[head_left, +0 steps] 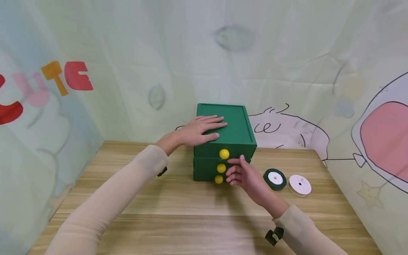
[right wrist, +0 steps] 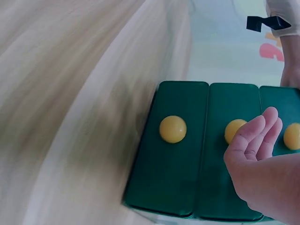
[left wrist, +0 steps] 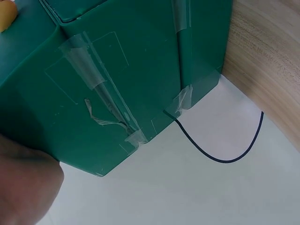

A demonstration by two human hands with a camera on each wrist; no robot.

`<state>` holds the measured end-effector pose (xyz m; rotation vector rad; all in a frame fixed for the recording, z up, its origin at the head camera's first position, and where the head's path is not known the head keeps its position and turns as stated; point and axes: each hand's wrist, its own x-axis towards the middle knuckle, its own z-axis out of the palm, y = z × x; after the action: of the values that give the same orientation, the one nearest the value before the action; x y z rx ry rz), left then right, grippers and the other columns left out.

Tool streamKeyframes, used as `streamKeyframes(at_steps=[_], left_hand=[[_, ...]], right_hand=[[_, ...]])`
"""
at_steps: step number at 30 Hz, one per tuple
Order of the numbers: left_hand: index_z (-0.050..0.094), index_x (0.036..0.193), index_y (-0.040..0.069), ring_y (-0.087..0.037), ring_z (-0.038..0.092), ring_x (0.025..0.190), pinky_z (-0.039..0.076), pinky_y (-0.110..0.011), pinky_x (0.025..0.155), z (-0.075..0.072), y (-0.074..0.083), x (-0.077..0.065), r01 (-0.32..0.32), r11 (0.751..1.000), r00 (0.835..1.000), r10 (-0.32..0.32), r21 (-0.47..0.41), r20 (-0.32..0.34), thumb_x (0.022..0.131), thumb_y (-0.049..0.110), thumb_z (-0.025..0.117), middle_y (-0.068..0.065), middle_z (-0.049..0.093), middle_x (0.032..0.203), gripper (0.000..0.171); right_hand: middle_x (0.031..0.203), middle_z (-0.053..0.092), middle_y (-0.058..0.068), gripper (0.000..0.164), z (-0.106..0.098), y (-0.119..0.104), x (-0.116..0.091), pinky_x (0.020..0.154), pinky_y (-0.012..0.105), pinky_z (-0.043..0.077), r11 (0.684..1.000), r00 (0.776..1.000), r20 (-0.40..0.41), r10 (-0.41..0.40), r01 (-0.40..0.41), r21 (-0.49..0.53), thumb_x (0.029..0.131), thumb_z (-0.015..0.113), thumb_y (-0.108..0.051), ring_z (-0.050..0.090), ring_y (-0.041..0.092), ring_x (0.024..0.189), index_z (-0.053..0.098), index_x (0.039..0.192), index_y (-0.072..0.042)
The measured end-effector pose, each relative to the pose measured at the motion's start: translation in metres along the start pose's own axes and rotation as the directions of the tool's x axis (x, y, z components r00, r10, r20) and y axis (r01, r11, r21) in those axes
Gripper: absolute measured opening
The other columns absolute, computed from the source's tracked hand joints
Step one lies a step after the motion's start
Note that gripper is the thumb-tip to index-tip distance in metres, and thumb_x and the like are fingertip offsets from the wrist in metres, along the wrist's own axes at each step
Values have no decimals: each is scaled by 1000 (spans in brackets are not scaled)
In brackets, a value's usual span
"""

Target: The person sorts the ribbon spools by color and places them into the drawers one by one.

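A green drawer box [head_left: 236, 120] with three round yellow knobs stands on the table against the backdrop. My left hand [head_left: 204, 131] rests flat on its top, fingers spread and straight. In front of the drawers is my right hand [head_left: 247, 179], its fingers loosely bent and holding nothing. Its fingertips are close to the middle knob [head_left: 221, 168]; whether they touch it I cannot tell. The top knob [head_left: 224, 154] and bottom knob [head_left: 219, 179] show beside the fingers. In the left wrist view, clear tape [left wrist: 84, 61] runs along the box's side [left wrist: 140, 56].
To the right of the box lie a dark green ribbon spool [head_left: 275, 179] and a white spool [head_left: 299, 185]. The wooden table [head_left: 178, 230] meets a printed cloth backdrop [head_left: 134, 78] at the back and both sides.
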<state>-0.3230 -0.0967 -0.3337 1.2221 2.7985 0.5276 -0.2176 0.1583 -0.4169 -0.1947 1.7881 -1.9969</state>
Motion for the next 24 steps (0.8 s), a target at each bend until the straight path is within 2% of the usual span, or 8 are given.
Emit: streamKeyframes(at_steps=[8,15,24], left_hand=[[40,166,20,-28,17,165,9,-59,130,-2,-1,-2,0,1000,1000,0,2,-5,112,40,47,-4,27,176,58],[40,166,20,-28,16,165,9,-59,130,-1,-1,-1,1,1000,1000,-1,0,-5,113,40,47,-4,27,176,58],[40,166,20,-28,17,165,9,-58,130,1,0,0,-5,1000,1000,5,-7,-12,112,40,48,-4,27,176,57]], right_hand=[[98,65,0,63,-9,11,0,86,27,55,995,999,-10,46,-45,83,116,23,-52,65,16,92,47,142,0],[96,66,-2,62,-7,23,4,86,27,54,987,996,10,93,-93,128,116,25,-51,65,14,89,47,142,0],[94,68,-2,52,-2,34,7,89,29,54,977,991,47,125,-132,167,117,24,-48,66,14,89,49,134,-5]])
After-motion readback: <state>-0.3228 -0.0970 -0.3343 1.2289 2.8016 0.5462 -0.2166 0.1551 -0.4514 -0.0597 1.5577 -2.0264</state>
